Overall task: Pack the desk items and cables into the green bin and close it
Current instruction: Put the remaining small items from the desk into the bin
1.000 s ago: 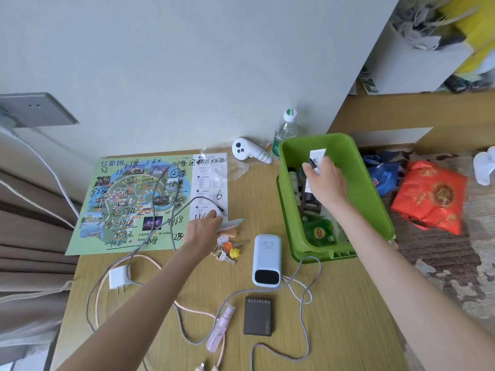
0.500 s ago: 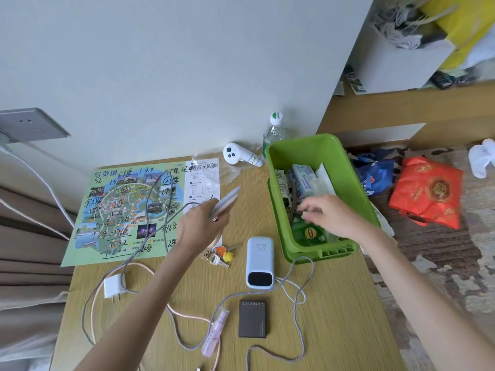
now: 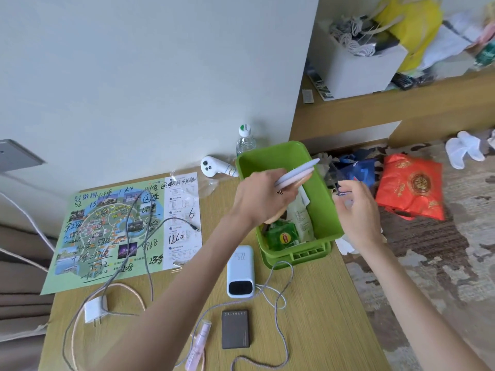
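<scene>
We see a bright green bin (image 3: 270,159) right of centre, and in it a darker green tea packet (image 3: 282,236) with a yellow logo. Over it lie two flat pieces (image 3: 297,172) — one pale lilac, one pink. At left the map (image 3: 107,231) is light green, with blue patches and black handwriting. Lower centre: a pale blue power bank (image 3: 240,271) with a black window, a dark grey box (image 3: 235,329), a pink spray tube (image 3: 199,344). The bag (image 3: 409,186) at right is red — its emblem gold.
</scene>
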Demonstrator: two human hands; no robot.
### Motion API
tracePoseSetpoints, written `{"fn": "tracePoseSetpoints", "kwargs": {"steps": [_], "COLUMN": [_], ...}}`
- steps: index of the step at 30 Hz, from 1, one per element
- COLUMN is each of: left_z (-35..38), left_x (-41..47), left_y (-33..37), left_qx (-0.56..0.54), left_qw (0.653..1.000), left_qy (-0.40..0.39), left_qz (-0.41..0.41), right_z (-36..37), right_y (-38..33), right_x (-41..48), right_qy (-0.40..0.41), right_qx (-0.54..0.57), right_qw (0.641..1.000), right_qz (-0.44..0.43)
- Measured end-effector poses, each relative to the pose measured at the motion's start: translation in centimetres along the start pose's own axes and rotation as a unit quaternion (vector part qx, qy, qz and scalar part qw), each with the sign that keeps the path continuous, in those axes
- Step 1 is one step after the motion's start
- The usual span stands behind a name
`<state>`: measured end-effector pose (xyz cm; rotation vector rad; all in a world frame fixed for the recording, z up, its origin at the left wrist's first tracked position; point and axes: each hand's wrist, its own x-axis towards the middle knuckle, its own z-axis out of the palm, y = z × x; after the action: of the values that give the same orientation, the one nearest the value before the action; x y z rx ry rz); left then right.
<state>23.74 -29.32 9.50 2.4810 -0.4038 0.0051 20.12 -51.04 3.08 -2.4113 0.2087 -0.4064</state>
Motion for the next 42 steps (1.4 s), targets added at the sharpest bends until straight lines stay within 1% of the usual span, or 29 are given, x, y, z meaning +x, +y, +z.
{"fn": "tracePoseSetpoints", "kwargs": {"steps": [3,5,7,10,12,13,15,17,18,21,22,26,31,34,37,39,42], "left_z": [3.1,4.9,6.0,6.6,6.6,6.5,6.3,6.2,6.1,6.1,5.9,5.1,3.4,2.4,2.0,2.3,3.7], "left_x": [0.2,-0.2,-0.4,-0.3,0.5,1.1,2.5,3.9,4.4,5.0,4.8,3.3,-1.1,-5.0,-9.4,-12.7,-17.8], "left_y": [0.5,0.3,-0.1,-0.7,-0.6,-0.3,0.7,1.6,2.0,2.3,2.4,1.2,-1.1,-2.8,-4.8,-6.3,-8.1], "left_qx": [0.051,0.068,0.070,0.024,-0.069,-0.126,-0.241,-0.334,-0.339,-0.253,-0.234,-0.213,-0.181,-0.194,-0.219,-0.202,-0.128], "left_qw": [0.994,0.985,0.979,0.984,0.981,0.971,0.933,0.890,0.883,0.907,0.914,0.950,0.973,0.971,0.960,0.959,0.965], "left_qy": [-0.090,-0.160,-0.191,-0.171,-0.135,-0.115,-0.074,-0.056,-0.070,-0.158,-0.165,-0.096,-0.027,0.006,0.014,-0.005,-0.062], "left_qz": [0.026,0.026,0.012,-0.043,-0.117,-0.166,-0.255,-0.307,-0.316,-0.297,-0.289,-0.209,-0.144,-0.141,-0.174,-0.199,-0.220], "right_z": [0.3,0.5,0.7,0.7,0.7,0.8,0.7,0.7,0.6,0.4,0.3,0.3,0.3,0.2,0.1,0.3,1.1], "right_y": [1.3,1.9,2.1,2.1,2.1,2.0,2.0,1.9,1.9,1.6,1.4,0.9,0.3,-0.5,-1.5,-2.2,-3.1], "right_x": [-0.8,-1.2,-1.6,-1.9,-1.9,-1.9,-2.0,-2.0,-2.1,-2.2,-2.2,-2.2,-3.0,-4.4,-6.6,-8.6,-12.4], "right_qy": [-0.035,-0.042,-0.042,-0.039,-0.035,-0.035,-0.036,-0.039,-0.039,-0.041,-0.042,-0.043,-0.051,-0.033,-0.003,0.010,0.007], "right_qx": [0.060,0.059,0.050,0.040,0.034,0.031,0.023,0.020,0.020,0.008,0.002,-0.024,-0.040,-0.080,-0.103,-0.092,-0.068], "right_qw": [0.998,0.997,0.998,0.998,0.998,0.999,0.999,0.999,0.999,0.999,0.999,0.998,0.998,0.995,0.990,0.988,0.984], "right_qz": [0.010,-0.003,-0.013,-0.020,-0.027,-0.029,-0.029,-0.023,-0.020,-0.021,-0.023,-0.026,-0.019,-0.051,-0.101,-0.125,-0.162]}}
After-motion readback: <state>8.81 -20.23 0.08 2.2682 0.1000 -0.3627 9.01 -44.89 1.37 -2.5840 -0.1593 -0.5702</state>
